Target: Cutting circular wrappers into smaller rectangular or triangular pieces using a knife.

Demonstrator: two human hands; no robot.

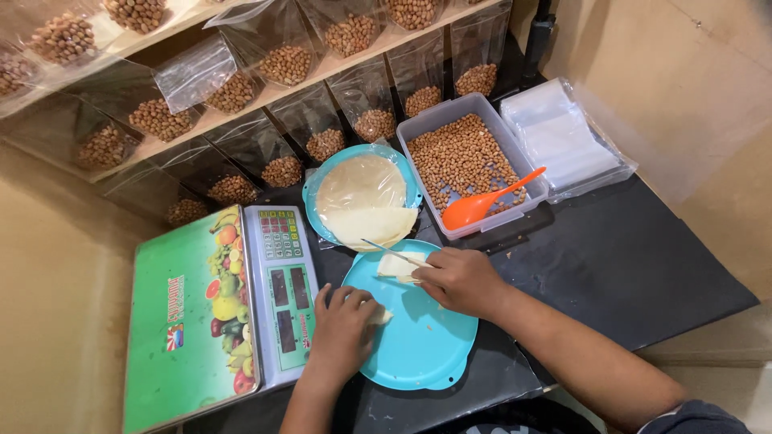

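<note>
Turquoise plastic lid [418, 345] lying flat at lower centre of the frame, serving as a cutting surface. Left hand [344, 329] curled down on the lid's left rim, fingers closed over a small pale scrap [381, 316], apparently both steadying the lid and pinning the piece. Right hand [460, 280] closed around a thin knife [394, 253], blade angled toward upper left and resting across a pale rectangular slab [396, 266] at the lid's upper edge; grip held low and close, consistent with controlled slicing. Second turquoise plate [315, 201] directly above, touching or just beside the lid, stacked with thin pale round sheets [362, 197], one folded over the near rim; kept within short reach of the cutting.

Clear rectangular tub [537, 189] of peanuts [458, 157] at upper centre-right, orange plastic spoon [482, 202] lying in it, handle up and to the right. Stack of clear empty bags [559, 137] just right of the tub. Digital scale [277, 293] with green fruit-printed platform [181, 321] at lower left, just beside the lid.

Counter [635, 257] covered in dark, slightly wrinkled sheeting, bare on the right. Tiered wooden shelf [265, 95] across the top of the frame, lined with sealed clear pouches of peanuts [233, 92]. Plain beige walls on both sides; narrow, alcove-like workspace.
</note>
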